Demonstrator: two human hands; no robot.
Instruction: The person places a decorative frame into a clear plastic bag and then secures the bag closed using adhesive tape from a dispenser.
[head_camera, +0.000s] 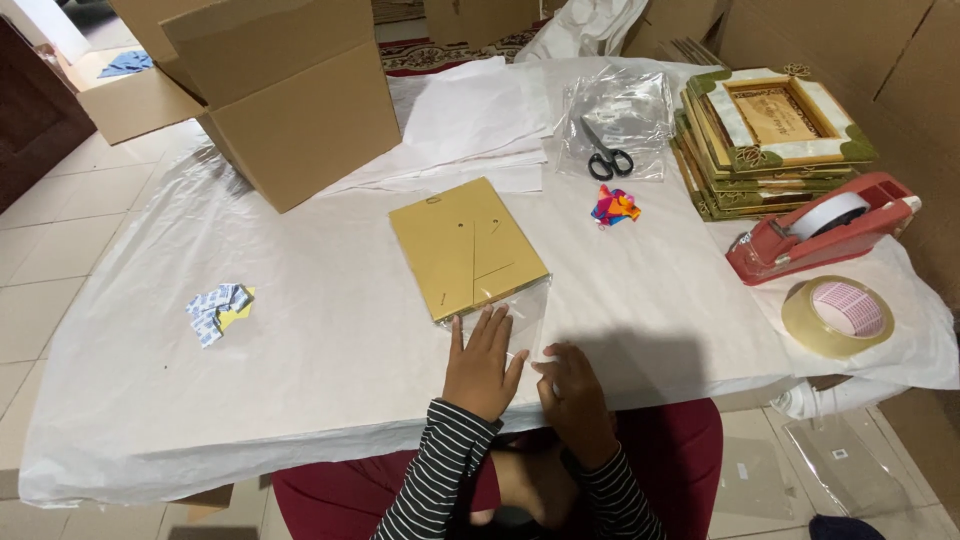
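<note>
Left hand (483, 362) lies flat, fingers spread, grip apart, palm down on the open end of a clear plastic sleeve (520, 318) at the near edge of the table (330, 330). Right hand (575, 392) rests just beside it at 3 o'clock, fingers loosely curled on the paper covering; grip apart, clamped on nothing. The sleeve partly covers a yellow-backed picture frame (466, 245), lying face down and slightly turned, at 12 o'clock from the left hand. At 1 o'clock from the frame lies a small multicoloured bundle (614, 205), and beyond it black scissors (606, 155) on a plastic bag. At 2 o'clock stands a stack of ornate frames (765, 140), with a red tape dispenser (820, 228) and a tape roll (838, 315) nearer. At 9 o'clock lie small blue-white sachets (218, 310); at 11 o'clock, an open cardboard box (290, 95).
</note>
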